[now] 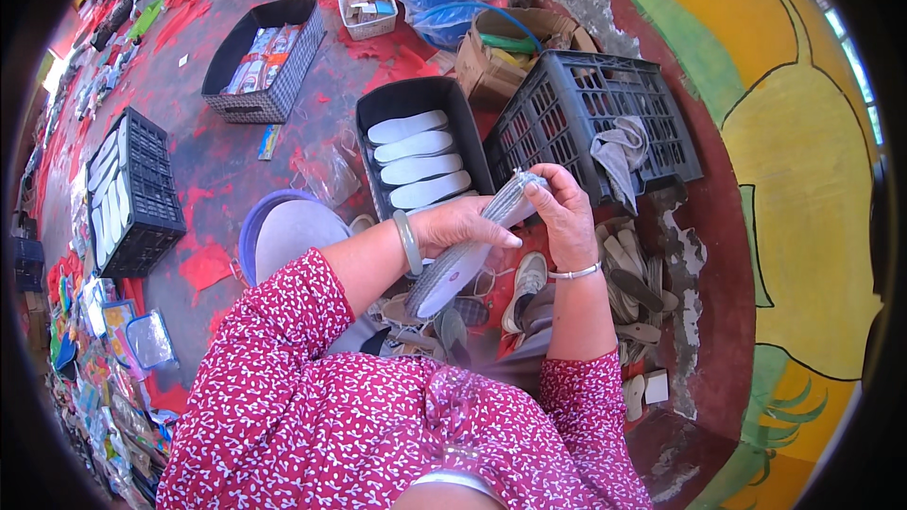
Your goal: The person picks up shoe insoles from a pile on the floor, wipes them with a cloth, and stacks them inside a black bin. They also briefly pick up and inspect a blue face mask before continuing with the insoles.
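A shoe sole (444, 285) with a pale face and a ribbed grey edge is held slanting in front of my chest. My left hand (461, 227) is closed round its middle, thumb lying across the pale face. At the sole's upper end, my right hand (565, 219) pinches the tip between thumb and fingers. Just beyond my hands stands a black fabric bin (368, 118) with several white soles (416, 145) laid in a row. Below the held sole, a light lace-up shoe (529, 281) shows between my arms.
A dark plastic crate (557, 118) with a grey cloth (620, 156) over its side stands at right, by a cardboard box (487, 76). More pale soles fill a black crate (156, 198) at left. Loose shoes (635, 288) lie along the wall. A purple-rimmed round seat (253, 236) stands left.
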The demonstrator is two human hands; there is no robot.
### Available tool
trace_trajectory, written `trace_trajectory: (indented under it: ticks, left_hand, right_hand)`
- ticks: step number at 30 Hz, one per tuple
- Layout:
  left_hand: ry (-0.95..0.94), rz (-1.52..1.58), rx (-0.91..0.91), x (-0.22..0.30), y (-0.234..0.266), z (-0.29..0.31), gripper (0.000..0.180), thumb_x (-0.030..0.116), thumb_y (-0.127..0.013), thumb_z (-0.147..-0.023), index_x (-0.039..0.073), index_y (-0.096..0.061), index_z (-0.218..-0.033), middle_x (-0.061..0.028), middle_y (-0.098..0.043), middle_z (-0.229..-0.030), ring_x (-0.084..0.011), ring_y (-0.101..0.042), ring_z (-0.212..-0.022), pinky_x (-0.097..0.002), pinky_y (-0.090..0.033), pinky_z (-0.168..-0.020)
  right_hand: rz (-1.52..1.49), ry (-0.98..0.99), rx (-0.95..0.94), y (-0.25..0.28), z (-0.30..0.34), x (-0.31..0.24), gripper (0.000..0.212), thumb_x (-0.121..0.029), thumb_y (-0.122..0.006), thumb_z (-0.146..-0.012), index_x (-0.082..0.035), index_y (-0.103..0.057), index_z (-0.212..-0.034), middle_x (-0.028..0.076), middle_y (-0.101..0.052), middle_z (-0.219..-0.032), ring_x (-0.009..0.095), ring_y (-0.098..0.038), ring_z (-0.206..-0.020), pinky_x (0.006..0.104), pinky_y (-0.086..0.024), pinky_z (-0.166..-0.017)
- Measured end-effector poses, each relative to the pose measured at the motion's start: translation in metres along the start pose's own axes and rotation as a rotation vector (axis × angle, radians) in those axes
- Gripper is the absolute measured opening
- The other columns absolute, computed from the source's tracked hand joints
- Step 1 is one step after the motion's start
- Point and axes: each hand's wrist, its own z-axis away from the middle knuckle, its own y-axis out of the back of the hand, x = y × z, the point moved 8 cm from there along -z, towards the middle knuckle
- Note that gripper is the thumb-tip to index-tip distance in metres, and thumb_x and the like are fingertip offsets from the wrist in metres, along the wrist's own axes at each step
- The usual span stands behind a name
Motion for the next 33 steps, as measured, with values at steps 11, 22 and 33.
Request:
trace_trajectory:
  ticks: [11, 22, 33]
  left_hand:
    - [0.015, 0.038, -0.318, 0.000, -0.013, 0.009, 0.061, 0.043, -0.056, -0.086, -0.001, -0.042, -0.126, -0.0142, -0.061, -0.104, -0.0169, -0.062, -0.087, -0.0265, -0.050, -0.072]
    - [-0.671, 0.588, 0.047, 0.084, 0.043, 0.029, 0.078, 0.065, -0.041, -0.083, 0.004, -0.038, -0.132, -0.0174, -0.048, -0.128, -0.0324, -0.045, -0.120, -0.0476, -0.032, -0.102]
    - [-0.834, 0.540, 0.233, 0.098, 0.059, 0.040, 0.056, 0.049, -0.034, -0.094, 0.005, -0.042, -0.127, -0.0171, -0.053, -0.121, -0.0282, -0.048, -0.116, -0.0435, -0.038, -0.099]
  right_hand:
    - [-0.176, -0.041, -0.077, 0.020, 0.011, -0.001, 0.036, -0.005, -0.068, -0.076, 0.001, -0.055, -0.110, 0.004, -0.062, -0.095, 0.011, -0.059, -0.085, 0.0252, -0.047, -0.080]
    - [-0.637, -0.047, 0.498, 0.074, 0.010, 0.028, 0.031, -0.017, -0.066, -0.082, -0.003, -0.055, -0.107, 0.009, -0.062, -0.105, 0.022, -0.061, -0.096, 0.0334, -0.051, -0.074]
    - [-0.638, -0.384, 0.508, 0.027, 0.014, 0.075, 0.026, -0.024, -0.059, -0.088, -0.005, -0.054, -0.105, 0.010, -0.063, -0.097, 0.023, -0.062, -0.083, 0.0340, -0.053, -0.068]
